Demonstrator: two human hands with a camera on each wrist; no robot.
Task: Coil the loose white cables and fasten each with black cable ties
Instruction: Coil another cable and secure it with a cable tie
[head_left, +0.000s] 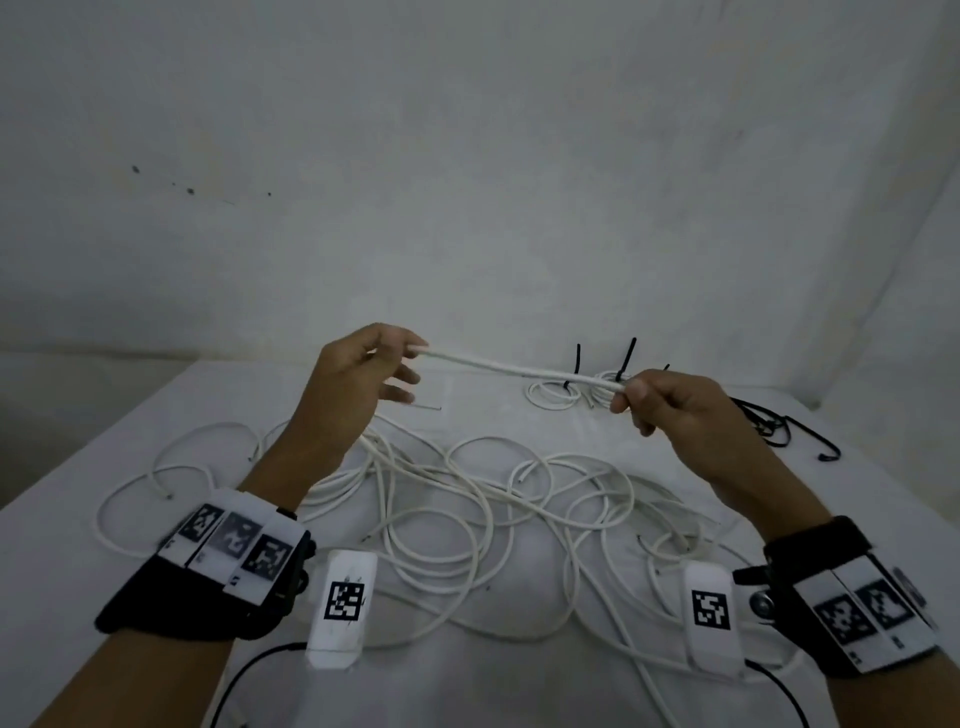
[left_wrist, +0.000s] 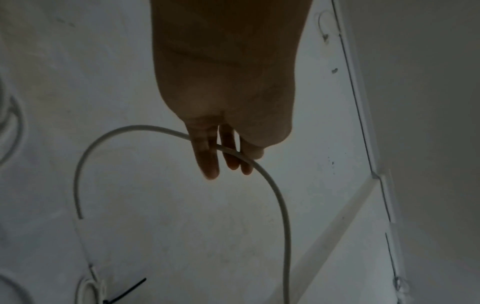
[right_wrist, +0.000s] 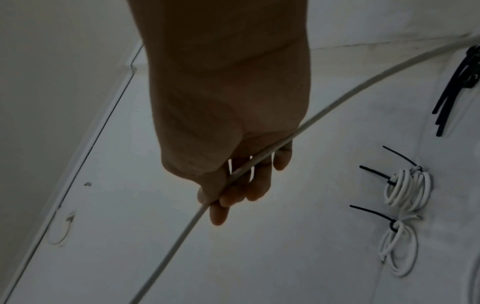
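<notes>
I pinch one white cable (head_left: 519, 370) taut between left hand (head_left: 358, 374) and right hand (head_left: 670, 405) above the tabletop (head_left: 78, 519) tangle; next I must wind loops.

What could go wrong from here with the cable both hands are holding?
The cable stretched between left hand and right hand seems to trail into the loose tangle below, so pulling may drag or knot other loops. The left fingers hold it lightly, so it could slip. Sweeping it might disturb the tied coils.
</notes>
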